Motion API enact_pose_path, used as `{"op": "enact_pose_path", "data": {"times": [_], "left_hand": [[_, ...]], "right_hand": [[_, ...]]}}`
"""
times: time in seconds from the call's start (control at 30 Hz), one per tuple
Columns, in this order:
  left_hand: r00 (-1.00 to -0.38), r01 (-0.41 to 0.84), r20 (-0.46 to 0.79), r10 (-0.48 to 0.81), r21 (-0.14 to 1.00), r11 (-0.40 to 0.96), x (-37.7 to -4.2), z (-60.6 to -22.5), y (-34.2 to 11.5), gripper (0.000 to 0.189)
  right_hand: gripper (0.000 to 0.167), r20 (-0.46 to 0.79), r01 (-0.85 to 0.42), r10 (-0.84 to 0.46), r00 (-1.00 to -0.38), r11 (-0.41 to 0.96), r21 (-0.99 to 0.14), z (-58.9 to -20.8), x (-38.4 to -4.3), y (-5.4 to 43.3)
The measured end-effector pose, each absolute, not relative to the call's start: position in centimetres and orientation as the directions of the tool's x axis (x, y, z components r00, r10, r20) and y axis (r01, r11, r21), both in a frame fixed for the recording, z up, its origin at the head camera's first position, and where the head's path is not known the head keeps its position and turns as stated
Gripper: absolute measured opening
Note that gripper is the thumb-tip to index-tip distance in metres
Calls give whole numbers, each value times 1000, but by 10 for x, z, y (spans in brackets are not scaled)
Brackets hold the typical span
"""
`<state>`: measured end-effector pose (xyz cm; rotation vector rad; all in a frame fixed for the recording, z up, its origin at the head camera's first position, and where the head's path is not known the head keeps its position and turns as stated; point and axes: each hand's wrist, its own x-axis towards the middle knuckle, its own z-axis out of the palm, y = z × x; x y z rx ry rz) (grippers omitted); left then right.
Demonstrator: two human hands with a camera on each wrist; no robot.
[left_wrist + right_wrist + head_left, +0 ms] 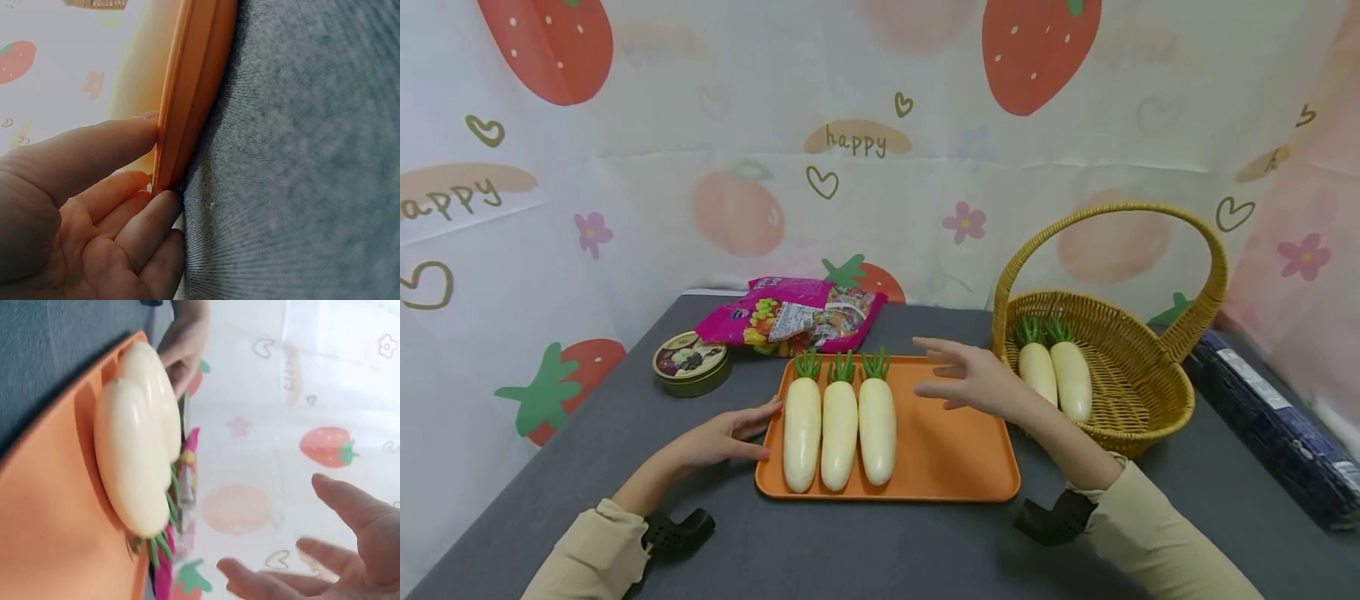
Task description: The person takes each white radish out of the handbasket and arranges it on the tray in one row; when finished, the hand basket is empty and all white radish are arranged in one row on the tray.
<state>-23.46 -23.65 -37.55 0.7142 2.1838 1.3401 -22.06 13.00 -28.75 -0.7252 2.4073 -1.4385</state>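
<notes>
Hanging behind a dark grey table [880, 546], a strawberry-print backdrop [662, 117] fills the far side. A wicker basket [1142, 425] stands at the right, and left of it lies an orange tray [951, 450]. Pink packets [797, 321] rest behind the tray. The right hand [966, 379] hovers over the tray's right part, fingers spread wide; the left hand [730, 437] touches the left rim with thumb and fingers loosely extended. Three white radishes [839, 433] lie side by side on the tray's left half, two others [1071, 379] in the basket. A round tin [691, 362] sits by the packets.
</notes>
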Motion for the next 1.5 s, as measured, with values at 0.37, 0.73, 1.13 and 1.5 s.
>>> {"op": "enact_pose_path", "data": {"times": [0.37, 0.73, 1.13, 1.5], "left_hand": [[-744, 190, -115, 658, 908, 374, -235, -375, -237, 71], [-754, 187, -123, 646, 901, 391, -233, -374, -236, 70], [-752, 184, -126, 647, 903, 389, -234, -376, -236, 71], [-752, 190, -116, 649, 904, 382, -233, -375, -236, 70]], "right_hand": [[53, 69, -371, -551, -831, 458, -808, -258, -219, 178], [54, 65, -332, -480, -875, 497, -802, -235, -241, 229], [54, 120, -346, -383, -916, 601, -721, -252, -270, 269], [66, 29, -187, -239, -971, 675, -714, -258, -293, 292]]}}
